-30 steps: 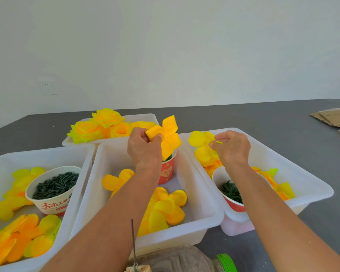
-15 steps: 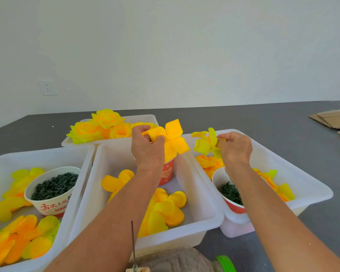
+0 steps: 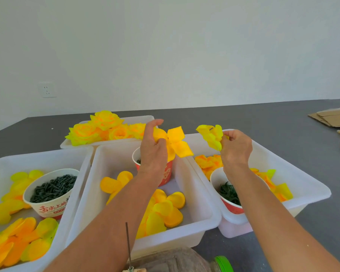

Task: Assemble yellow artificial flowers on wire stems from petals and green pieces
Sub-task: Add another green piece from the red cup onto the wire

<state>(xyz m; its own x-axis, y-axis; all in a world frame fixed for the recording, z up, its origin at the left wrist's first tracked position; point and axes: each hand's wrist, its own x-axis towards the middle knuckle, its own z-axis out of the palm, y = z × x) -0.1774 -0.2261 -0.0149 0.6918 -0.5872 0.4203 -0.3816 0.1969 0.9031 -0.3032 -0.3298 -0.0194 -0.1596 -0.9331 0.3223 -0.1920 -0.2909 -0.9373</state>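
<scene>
Both hands were up over the bins w/ petals, gap of open air btwn them.
L hand pinched an orange-yellow petal cluster by thumb, index finger straight up now vs curled 0.5 s ago; R hand pinched a yellow-green petal piece, lifted higher than before. 4 white bins, 3 paper cups, 1 wire stem upright at near edge.

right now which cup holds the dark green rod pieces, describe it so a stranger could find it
Start at the leftmost white bin. Among its yellow petals stands a white paper cup with red lettering, full of dark green rod pieces. The other two cups are red, and neither hand is near it.
</scene>
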